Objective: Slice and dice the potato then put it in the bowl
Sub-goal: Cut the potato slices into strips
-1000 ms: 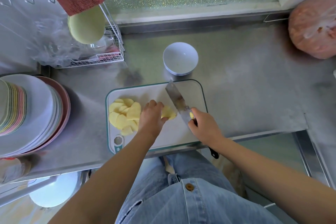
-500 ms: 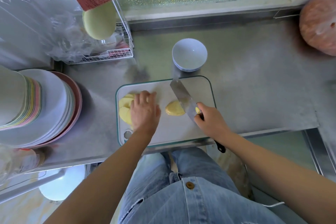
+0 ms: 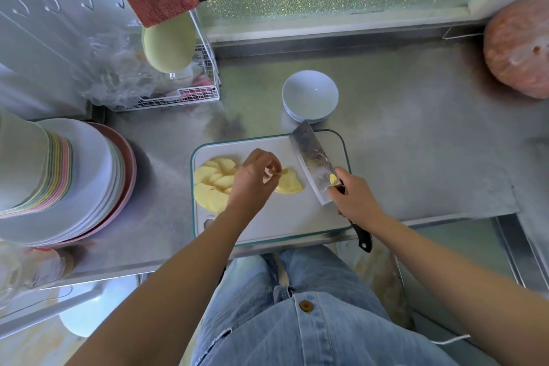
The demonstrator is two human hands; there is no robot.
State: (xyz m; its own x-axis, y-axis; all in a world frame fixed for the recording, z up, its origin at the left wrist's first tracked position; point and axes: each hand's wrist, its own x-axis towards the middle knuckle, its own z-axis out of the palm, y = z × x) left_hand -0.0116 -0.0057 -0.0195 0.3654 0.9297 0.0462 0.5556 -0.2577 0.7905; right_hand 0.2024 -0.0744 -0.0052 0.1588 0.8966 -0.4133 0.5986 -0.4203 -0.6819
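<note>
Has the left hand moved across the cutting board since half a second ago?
Yes. The left hand moved right along the cutting board, off the pile of slices toward the potato piece beside the knife.

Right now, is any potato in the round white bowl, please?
No, the round white bowl is empty; the yellow potato slices lie on the cutting board.

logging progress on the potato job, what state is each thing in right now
bowl, upright, empty
potato pile, sliced, fanned on cutting board, not diced
potato slice, pinched in left hand fingers
knife, blade over board, handle gripped by right hand
</note>
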